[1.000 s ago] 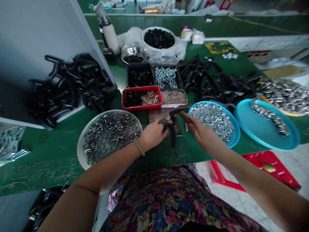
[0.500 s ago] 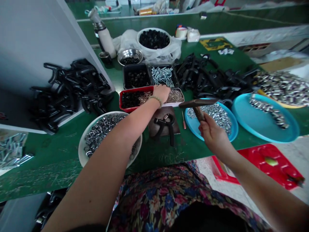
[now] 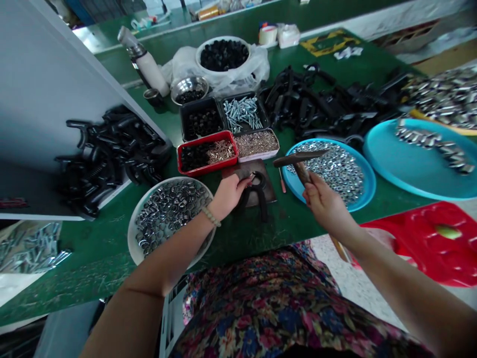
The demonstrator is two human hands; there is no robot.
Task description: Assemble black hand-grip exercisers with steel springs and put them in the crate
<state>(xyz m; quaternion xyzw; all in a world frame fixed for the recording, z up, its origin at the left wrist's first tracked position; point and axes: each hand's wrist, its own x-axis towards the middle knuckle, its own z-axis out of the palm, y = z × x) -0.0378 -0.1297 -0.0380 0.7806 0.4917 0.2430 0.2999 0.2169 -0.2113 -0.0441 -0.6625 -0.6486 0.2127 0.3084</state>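
Note:
My right hand (image 3: 323, 200) grips a hammer (image 3: 303, 171) by its wooden handle, its dark head level above the near side of a blue tray of small silver parts (image 3: 328, 171). With fingers pinched together, my left hand (image 3: 229, 195) is at the top of a black plastic part with two legs (image 3: 262, 201), beside a small shiny metal piece on it. Whatever the fingertips hold is hidden or too small to name. The black part lies on a dark metal plate (image 3: 271, 193). A small screwdriver (image 3: 282, 181) rests between the plate and the blue tray.
Left of the plate stands a white bowl of metal rings (image 3: 131, 238). Behind are a red tray with copper-coloured pins (image 3: 235, 158), a white tray of tiny pins (image 3: 277, 151) and a black tray of screws (image 3: 266, 119). Black parts (image 3: 320, 104) are heaped at the back right.
My left hand has come from the pin trays back toward me, down to the black part on the plate. My right hand still holds the hammer in about the same place. The view has tilted slightly.

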